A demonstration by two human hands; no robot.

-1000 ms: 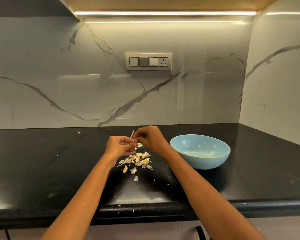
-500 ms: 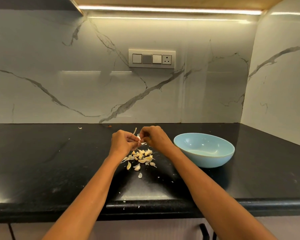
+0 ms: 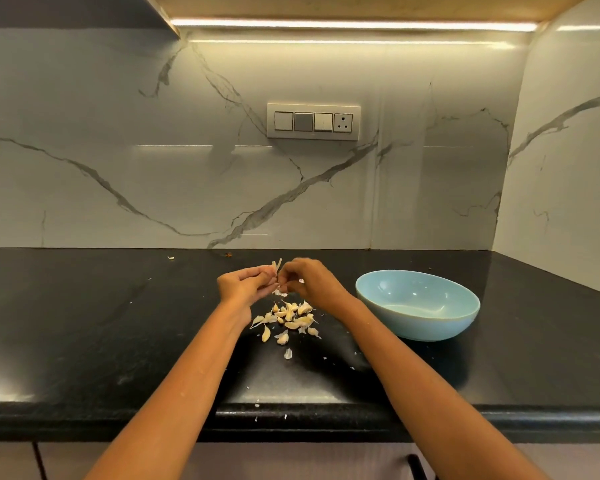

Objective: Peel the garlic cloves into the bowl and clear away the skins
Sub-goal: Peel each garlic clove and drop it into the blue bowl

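Observation:
A pile of several unpeeled garlic cloves (image 3: 290, 317) lies on the black counter (image 3: 101, 323). Just above and behind the pile, my left hand (image 3: 245, 285) and my right hand (image 3: 305, 280) meet fingertip to fingertip. Both pinch one garlic clove (image 3: 277, 268), and a pale strip of its skin sticks up between the fingers. The clove itself is mostly hidden by my fingers. A light blue bowl (image 3: 418, 304) stands to the right of the pile and shows nothing inside.
Small bits of skin (image 3: 287, 354) are scattered on the counter towards its front edge (image 3: 291, 415). One scrap (image 3: 170, 257) lies far back left. A marble wall with a switch panel (image 3: 313, 121) stands behind, and a side wall closes the right.
Both hands have stayed together over the pile, working on the same clove. The skin strip between the fingers stands a little higher. The view has shifted slightly.

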